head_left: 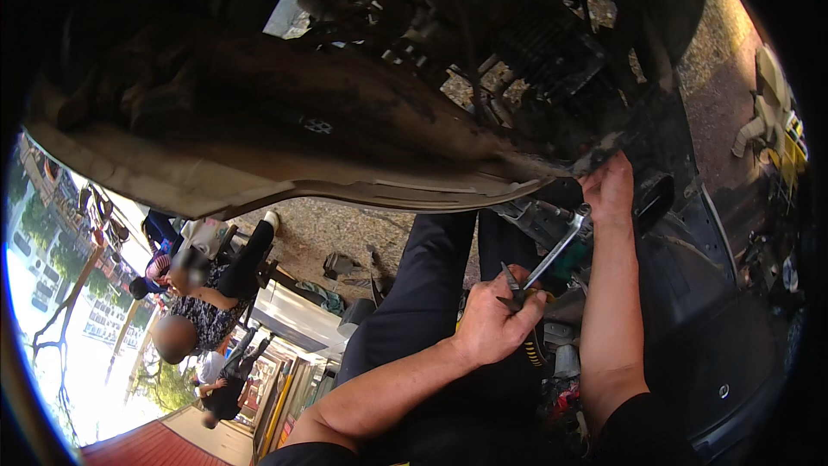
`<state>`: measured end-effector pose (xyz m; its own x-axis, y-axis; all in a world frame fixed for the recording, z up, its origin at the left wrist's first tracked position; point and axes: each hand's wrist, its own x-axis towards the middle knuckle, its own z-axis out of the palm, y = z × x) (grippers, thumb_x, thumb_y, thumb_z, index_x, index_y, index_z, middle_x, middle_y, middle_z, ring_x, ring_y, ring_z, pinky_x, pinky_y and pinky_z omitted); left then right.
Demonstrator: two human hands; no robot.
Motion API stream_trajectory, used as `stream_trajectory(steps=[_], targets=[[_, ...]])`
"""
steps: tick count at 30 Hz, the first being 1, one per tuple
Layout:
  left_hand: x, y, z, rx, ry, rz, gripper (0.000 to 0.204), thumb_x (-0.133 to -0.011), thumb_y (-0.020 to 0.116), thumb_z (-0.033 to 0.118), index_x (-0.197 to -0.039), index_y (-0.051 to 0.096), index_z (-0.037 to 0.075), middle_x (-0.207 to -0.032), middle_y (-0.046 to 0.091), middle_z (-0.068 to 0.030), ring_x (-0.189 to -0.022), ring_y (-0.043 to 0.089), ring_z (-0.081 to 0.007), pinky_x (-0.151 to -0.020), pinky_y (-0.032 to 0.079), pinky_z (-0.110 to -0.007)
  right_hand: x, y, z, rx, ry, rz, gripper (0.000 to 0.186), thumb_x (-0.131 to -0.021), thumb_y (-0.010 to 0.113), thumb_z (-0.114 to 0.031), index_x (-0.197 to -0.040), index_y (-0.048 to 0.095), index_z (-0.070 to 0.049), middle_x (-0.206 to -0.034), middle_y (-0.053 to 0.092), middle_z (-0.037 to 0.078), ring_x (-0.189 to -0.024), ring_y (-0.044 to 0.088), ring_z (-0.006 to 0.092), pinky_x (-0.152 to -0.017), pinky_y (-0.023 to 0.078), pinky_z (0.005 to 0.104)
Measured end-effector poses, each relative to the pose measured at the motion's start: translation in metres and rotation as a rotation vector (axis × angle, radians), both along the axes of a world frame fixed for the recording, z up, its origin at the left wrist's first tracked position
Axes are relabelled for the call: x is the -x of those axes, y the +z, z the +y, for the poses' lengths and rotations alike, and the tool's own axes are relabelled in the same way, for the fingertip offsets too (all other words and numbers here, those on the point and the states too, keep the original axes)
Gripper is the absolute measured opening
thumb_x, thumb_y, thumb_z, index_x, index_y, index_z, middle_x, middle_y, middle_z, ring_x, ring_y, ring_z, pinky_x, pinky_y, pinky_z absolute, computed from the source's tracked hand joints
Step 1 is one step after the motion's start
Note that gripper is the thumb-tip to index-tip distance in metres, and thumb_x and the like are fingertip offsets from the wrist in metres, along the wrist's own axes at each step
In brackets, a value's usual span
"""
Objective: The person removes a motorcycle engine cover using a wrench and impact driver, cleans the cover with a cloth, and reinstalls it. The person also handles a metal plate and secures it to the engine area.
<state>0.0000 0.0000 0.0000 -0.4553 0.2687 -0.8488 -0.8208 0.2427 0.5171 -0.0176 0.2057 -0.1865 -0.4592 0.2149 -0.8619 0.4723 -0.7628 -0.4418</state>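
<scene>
Our left hand [506, 319] grasps the wrench [556, 256], its shaft running toward one o'clock, its head nearer our right hand [609, 190], whose grip we cannot tell.

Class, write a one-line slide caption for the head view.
Left hand gripping a shiny metal tool, right hand at the edge of a grimy curved panel.
</scene>
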Motion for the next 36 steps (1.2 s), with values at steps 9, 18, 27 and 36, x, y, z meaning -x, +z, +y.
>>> stream_trajectory(steps=[9, 18, 27, 36], targets=[[0.015, -0.040, 0.060, 0.102, 0.043, -0.109, 0.015, -0.096, 0.060, 0.014, -0.089, 0.059, 0.000, -0.071, 0.054, 0.0044, -0.064, 0.044, -0.0035, -0.057, 0.038, -0.022, -0.085, 0.121, 0.016, -0.090, 0.589, 0.273, 0.048, -0.069, 0.089, -0.023, -0.098, 0.058, 0.000, -0.116, 0.059, 0.013, -0.107, 0.059, 0.0208, -0.092, 0.050, 0.0333], [0.017, -0.077, 0.090, 0.120, -0.104, -0.047, 0.024, -0.095, 0.063, 0.027, -0.098, 0.059, 0.003, -0.072, 0.053, 0.0043, -0.061, 0.046, -0.0053, -0.052, 0.036, -0.023, -0.102, 0.100, -0.001, -0.377, 0.716, 0.276, 0.043, -0.071, 0.073, -0.015, -0.107, 0.060, 0.005, -0.115, 0.058, 0.022, -0.111, 0.056, 0.0391, -0.096, 0.046, 0.0441], [0.047, -0.117, 0.125, 0.270, 0.199, -0.154, 0.023, -0.101, 0.044, 0.027, -0.095, 0.051, 0.005, -0.058, 0.035, 0.0011, -0.047, 0.032, -0.0108, -0.045, 0.030, -0.030, -0.073, 0.056, 0.020, -0.311, 0.423, 0.066, 0.018, -0.085, 0.060, -0.014, -0.088, 0.054, 0.003, -0.069, 0.060, 0.019, -0.065, 0.060, 0.0338, -0.062, 0.048, 0.0409], [0.052, -0.132, 0.129, 0.313, 0.246, -0.222, 0.018, -0.098, 0.043, 0.023, -0.090, 0.050, 0.009, -0.059, 0.034, 0.0019, -0.048, 0.031, -0.0109, -0.047, 0.028, -0.030, -0.048, 0.026, 0.019, -0.228, 0.494, -0.077, 0.026, -0.084, 0.060, -0.020, -0.086, 0.059, 0.006, -0.079, 0.063, 0.029, -0.077, 0.063, 0.0439, -0.071, 0.049, 0.0466]])
